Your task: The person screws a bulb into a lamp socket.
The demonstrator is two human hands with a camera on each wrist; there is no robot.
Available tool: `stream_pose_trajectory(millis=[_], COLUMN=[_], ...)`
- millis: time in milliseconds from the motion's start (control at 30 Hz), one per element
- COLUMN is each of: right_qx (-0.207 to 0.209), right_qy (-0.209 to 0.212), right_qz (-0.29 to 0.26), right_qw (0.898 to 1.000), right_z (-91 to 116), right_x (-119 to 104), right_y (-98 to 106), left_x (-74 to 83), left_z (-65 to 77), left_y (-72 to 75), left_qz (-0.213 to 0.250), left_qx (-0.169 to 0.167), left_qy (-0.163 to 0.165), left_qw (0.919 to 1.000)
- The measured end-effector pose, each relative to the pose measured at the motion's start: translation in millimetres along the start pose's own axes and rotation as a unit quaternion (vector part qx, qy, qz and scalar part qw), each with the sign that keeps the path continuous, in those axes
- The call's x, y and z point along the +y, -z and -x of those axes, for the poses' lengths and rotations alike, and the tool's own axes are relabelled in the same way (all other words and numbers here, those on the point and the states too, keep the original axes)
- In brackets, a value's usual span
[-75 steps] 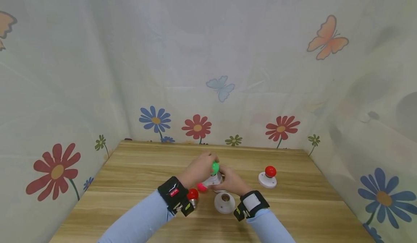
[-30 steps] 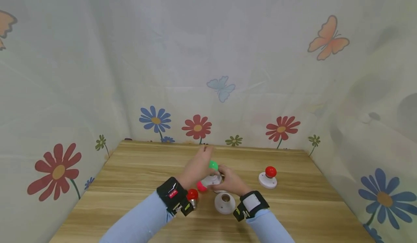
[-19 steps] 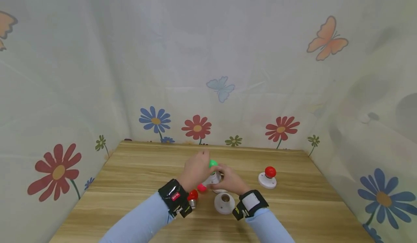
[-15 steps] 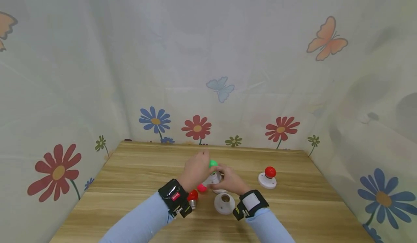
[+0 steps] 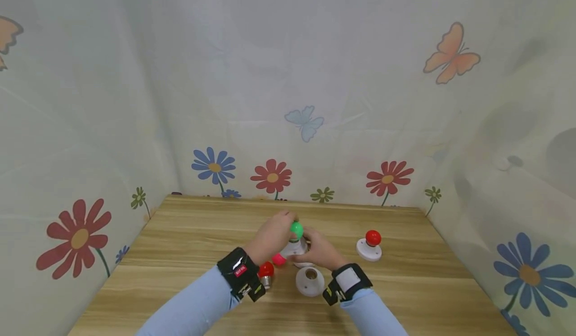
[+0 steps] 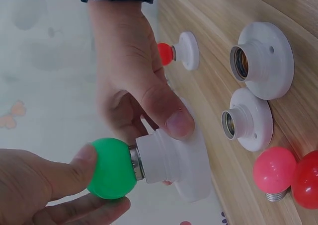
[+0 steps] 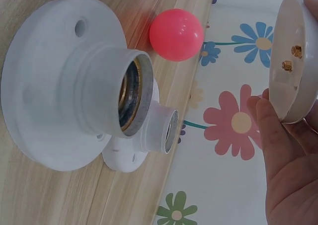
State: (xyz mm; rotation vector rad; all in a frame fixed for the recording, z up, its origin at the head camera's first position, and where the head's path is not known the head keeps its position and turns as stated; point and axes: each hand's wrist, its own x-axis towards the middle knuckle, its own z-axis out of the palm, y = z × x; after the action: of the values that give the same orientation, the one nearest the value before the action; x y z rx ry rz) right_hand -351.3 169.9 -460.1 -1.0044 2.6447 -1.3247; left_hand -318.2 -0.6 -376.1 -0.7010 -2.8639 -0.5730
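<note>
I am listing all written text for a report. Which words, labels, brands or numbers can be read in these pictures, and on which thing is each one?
Red label on the black left wrist strap: white marks, too small and blurred to read.
White patch on the right wrist strap: no writing can be made out.
Green bulb, white socket and wooden table: no text visible.
</note>
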Motion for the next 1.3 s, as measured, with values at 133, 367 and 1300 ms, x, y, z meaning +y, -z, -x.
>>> stream_pose_trajectory(millis=[133, 367, 1300], right_qx=[0.0, -0.003, 0.0], right_qy=[-0.012, -0.038, -0.011], right_qz=[0.003, -0.007, -0.003], right_qw=[1.0, 0.999, 1.0], right_z=[1, 2, 2], right_x=[0, -2, 6], right_y=[0, 1, -3], left_x=[-1.0, -2.0, 3.1], left_z=[1.3, 2.6, 8.1], left_y=[0.8, -1.6, -6.6], left_qz=[0.02, -0.014, -0.006], left_qx=[0.007, 0.052, 0.039], left_qy=[0.011, 0.02, -0.027], left_qw=[0.9997, 0.9983, 0.9989])
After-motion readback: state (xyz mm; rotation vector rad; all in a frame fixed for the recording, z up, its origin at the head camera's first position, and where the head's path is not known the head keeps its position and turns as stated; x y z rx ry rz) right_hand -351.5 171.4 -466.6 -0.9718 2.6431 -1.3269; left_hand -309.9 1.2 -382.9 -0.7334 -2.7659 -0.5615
